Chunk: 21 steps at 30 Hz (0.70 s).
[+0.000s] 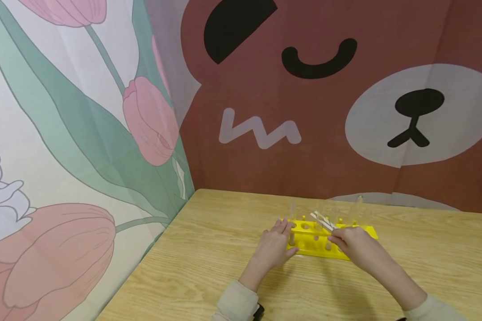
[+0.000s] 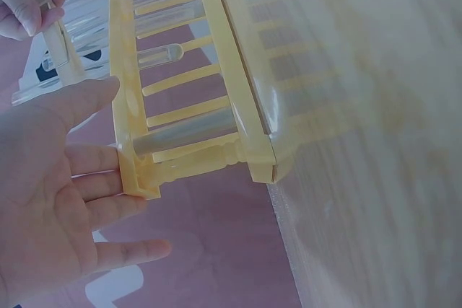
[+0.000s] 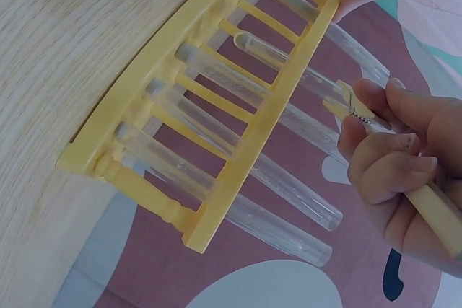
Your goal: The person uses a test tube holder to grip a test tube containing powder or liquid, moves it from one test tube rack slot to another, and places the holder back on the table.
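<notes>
A yellow test tube rack point(image 1: 321, 253) stands on the table with several clear test tubes in its holes. My left hand point(image 1: 271, 250) rests against the rack's left end, its fingers fairly straight at the top plate. In my right hand point(image 1: 361, 249) is a wooden test tube clamp point(image 3: 438, 216), pinched between thumb and fingers above the rack. The clamp's jaws are at the upper part of one test tube point(image 3: 268, 53). In the right wrist view, that tube's rounded bottom hangs above the rack's base, while its body still passes through the top plate.
Other test tubes point(image 3: 278, 232) stand in the rack towards its right end, and one point(image 2: 184, 133) is at the left end beside my left hand. The wood-grain table point(image 1: 184, 276) reaches back to a wall cloth point(image 1: 325, 169) printed with a bear.
</notes>
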Motion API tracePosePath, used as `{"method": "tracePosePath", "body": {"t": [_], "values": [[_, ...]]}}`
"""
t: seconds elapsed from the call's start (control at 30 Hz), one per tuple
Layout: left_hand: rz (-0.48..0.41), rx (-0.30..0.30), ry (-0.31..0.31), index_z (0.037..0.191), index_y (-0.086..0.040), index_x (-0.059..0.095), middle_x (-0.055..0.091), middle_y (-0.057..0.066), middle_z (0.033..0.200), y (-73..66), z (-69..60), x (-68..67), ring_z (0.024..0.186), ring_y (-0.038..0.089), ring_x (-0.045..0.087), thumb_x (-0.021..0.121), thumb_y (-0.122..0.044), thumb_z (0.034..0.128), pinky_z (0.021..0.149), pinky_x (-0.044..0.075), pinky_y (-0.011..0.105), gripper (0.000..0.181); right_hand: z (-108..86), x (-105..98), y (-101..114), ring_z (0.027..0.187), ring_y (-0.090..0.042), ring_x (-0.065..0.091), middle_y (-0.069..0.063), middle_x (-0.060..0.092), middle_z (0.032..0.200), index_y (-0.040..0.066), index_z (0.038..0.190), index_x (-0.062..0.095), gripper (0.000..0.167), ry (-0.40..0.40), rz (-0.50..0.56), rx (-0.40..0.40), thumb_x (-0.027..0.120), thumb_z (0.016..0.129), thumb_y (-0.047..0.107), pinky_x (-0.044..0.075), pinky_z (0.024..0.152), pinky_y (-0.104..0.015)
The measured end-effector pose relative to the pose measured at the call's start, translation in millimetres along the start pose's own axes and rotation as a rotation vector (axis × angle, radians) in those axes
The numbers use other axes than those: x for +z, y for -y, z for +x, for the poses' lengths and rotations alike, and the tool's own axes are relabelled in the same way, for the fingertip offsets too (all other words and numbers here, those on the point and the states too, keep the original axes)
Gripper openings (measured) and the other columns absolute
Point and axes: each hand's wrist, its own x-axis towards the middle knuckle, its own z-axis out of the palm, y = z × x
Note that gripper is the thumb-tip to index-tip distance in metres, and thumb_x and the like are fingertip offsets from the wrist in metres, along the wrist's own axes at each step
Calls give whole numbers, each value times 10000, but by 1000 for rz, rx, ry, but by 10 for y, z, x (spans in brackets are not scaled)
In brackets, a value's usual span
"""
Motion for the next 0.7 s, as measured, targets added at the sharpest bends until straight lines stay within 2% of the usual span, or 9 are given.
{"method": "tracePosePath", "body": {"t": [0.7], "values": [[3, 6, 1, 1314, -68, 455, 420, 77, 1342, 1, 6, -24, 1238, 192, 367, 560, -477, 835, 827, 453, 387, 638, 11, -11, -4, 442, -63, 303, 77, 417, 542, 116, 708, 610, 123, 20, 0, 13, 616, 830, 125, 311, 419, -206]]}}
